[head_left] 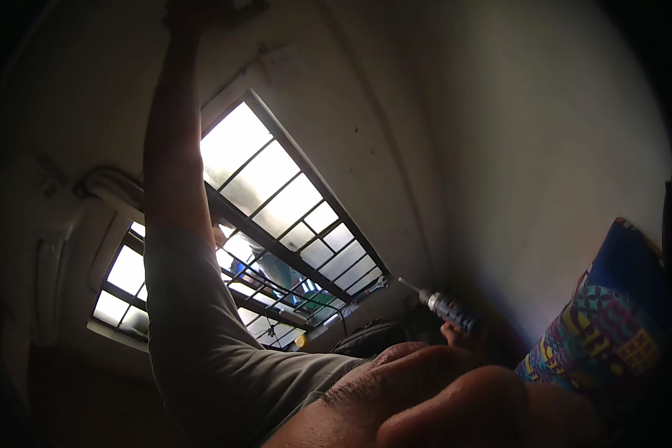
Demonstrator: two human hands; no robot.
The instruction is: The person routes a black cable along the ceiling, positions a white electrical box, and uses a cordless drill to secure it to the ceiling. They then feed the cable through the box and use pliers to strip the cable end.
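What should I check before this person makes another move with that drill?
1. Drill in hand: ok, the right hand holds it.
2. Bit fitted: ok, a thin one sticks out of the front.
3. Bit clear of the barred window: cannot tell; its tip shows near the window's corner, but depth is unclear.
4. Left hand secure: cannot tell; it is raised into shadow at the top edge.
5. Patterned fabric out of the bit's way: ok, the bit points away from it.
6. Good light: not ok; the drill side is dim.
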